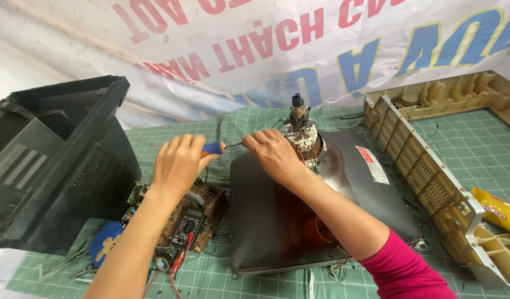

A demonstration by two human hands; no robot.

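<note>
At the mat's [476,138] left edge stands a black television housing [55,160], with a brown circuit board [188,213] just beside it. My left hand [177,163] reaches in above that board, fingers curled tight around an orange-handled screwdriver [216,147]. My right hand [274,155] crosses the picture tube [299,221] at mid-mat, fingers pinching the screwdriver's shaft near the tube's neck [300,130]. A beige frame [432,182] crowds the right edge.

On my left I see a black television rear housing [55,160] lying on its side on the desk [476,138], which is covered by a green gridded cutting mat. A beige plastic front frame [432,166] stands at the right, with a yellow snack packet [501,209] just beside it. Near the front edge, a brown circuit board [210,207] carries a small black multimeter [187,228].
</note>
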